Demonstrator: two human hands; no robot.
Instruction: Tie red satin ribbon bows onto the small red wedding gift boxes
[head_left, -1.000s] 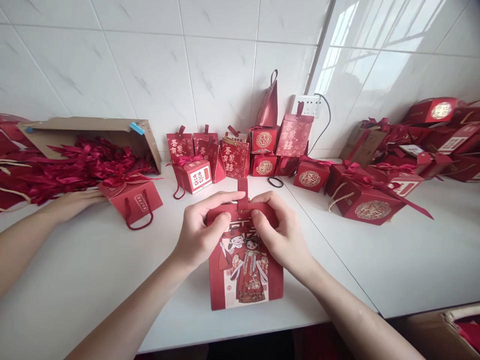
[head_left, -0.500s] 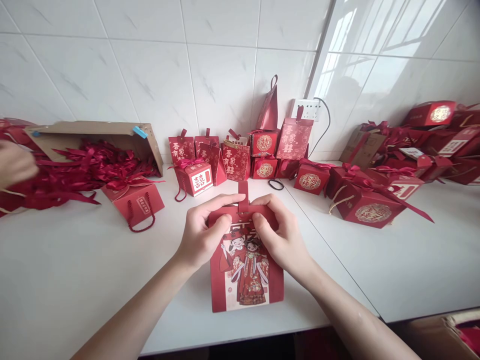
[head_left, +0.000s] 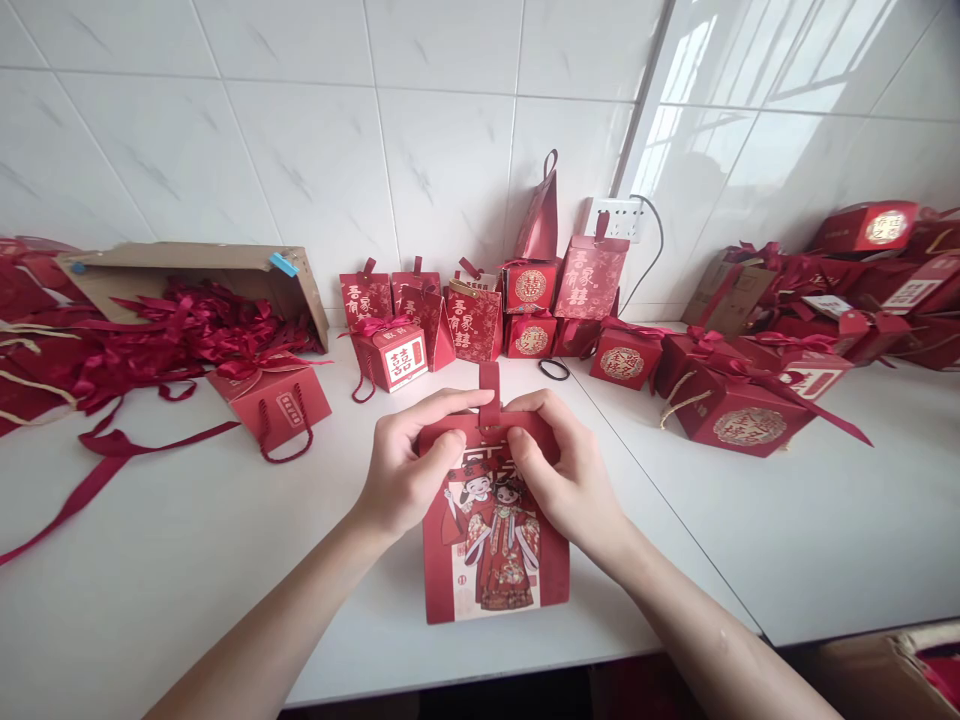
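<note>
A red box (head_left: 495, 560) printed with two cartoon figures in robes stands near the table's front edge, its top narrow and pinched. My left hand (head_left: 416, 460) grips the top left corner, thumb on the front face and fingers behind. On the top right, my right hand (head_left: 562, 465) holds it the same way. Between my hands a red strap (head_left: 490, 390) sticks up from the top edge. The fingertips behind the box are hidden.
Small red boxes (head_left: 474, 325) line the tiled wall. A carton (head_left: 187, 255) of dark red ribbons lies at the left, with a roped box (head_left: 281, 410) before it. More red boxes (head_left: 742, 415) pile up at the right. A black ring (head_left: 553, 370) lies behind my hands.
Another person's hand at the far left has gone out of view. A long red ribbon now trails across the table there. My hands and the box look nearly unchanged.
</note>
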